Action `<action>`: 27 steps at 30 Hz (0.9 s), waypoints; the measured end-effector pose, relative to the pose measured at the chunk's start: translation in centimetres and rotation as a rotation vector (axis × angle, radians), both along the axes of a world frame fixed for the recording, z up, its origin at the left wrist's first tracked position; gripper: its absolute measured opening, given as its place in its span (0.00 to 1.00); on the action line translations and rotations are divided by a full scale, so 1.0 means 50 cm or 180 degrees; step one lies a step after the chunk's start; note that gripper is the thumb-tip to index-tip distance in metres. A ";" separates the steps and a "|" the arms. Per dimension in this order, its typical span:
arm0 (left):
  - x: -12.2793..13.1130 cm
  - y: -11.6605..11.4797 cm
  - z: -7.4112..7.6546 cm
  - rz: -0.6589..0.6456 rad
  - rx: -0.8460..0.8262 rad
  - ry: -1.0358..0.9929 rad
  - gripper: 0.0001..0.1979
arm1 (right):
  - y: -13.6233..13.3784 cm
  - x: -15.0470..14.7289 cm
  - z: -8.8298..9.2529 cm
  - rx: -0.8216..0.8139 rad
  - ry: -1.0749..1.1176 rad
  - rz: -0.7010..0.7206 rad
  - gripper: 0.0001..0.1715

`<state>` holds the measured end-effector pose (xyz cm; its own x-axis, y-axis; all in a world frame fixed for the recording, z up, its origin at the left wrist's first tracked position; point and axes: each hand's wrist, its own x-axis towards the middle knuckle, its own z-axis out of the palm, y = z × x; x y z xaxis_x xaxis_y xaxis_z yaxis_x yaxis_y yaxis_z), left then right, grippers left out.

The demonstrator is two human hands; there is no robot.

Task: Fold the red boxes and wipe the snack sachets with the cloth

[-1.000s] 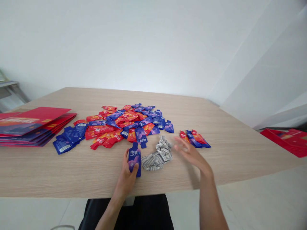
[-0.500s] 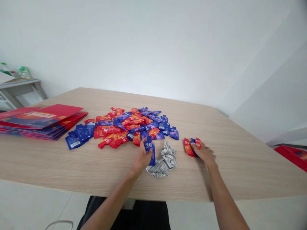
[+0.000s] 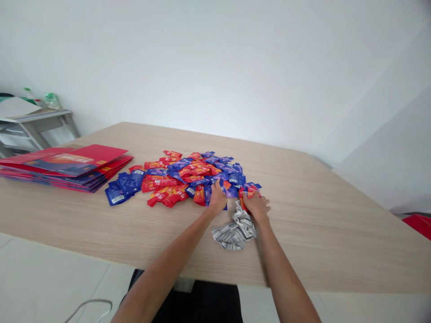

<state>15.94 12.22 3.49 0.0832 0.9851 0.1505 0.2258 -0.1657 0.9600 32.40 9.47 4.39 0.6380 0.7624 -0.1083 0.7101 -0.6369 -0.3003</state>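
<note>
My left hand (image 3: 217,199) is closed on a blue sachet (image 3: 208,196) at the front edge of a heap of red and blue sachets (image 3: 168,182). Most of that sachet is behind the fingers. To the right, my right hand (image 3: 257,206) has its thumb and fingers around a small bunch of red sachets (image 3: 245,194), at the heap's right end. Its palm covers part of the bunch. Between my forearms lies a crumpled grey-striped cloth (image 3: 235,233), close below the right hand.
A stack of red and blue printed folders (image 3: 77,163) lies on the left of the wooden table (image 3: 303,233). Several blue sachets (image 3: 123,187) sit between stack and heap. A side table (image 3: 40,117) stands at far left; a red object (image 3: 419,224) is at the right edge.
My right hand has moved left with the red sachets, from bare table to the heap's right end. My left hand has moved forward to the heap with the blue sachet. The view has shifted slightly.
</note>
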 end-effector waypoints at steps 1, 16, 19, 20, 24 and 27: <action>-0.006 0.001 0.000 0.0017 0.0033 0.0060 0.38 | 0.001 -0.010 0.000 0.0046 0.0029 0.0032 0.54; -0.465 0.058 0.106 0.1393 0.0591 -0.0826 0.15 | -0.059 -0.024 -0.016 0.0642 -0.0024 0.0078 0.53; -0.641 0.077 0.137 0.2332 -0.0203 -0.2407 0.14 | -0.062 -0.023 -0.015 0.0926 -0.0112 0.0024 0.52; -0.683 0.079 0.142 0.2490 -0.0288 -0.2743 0.16 | -0.062 -0.023 -0.011 0.0995 -0.0132 0.0025 0.52; -0.763 0.076 0.144 0.2704 -0.0602 -0.3242 0.22 | -0.064 -0.026 0.004 0.1127 -0.0132 0.0085 0.52; -0.781 0.083 0.136 0.2773 -0.0663 -0.3210 0.22 | -0.066 -0.025 0.007 0.1201 -0.0122 0.0126 0.50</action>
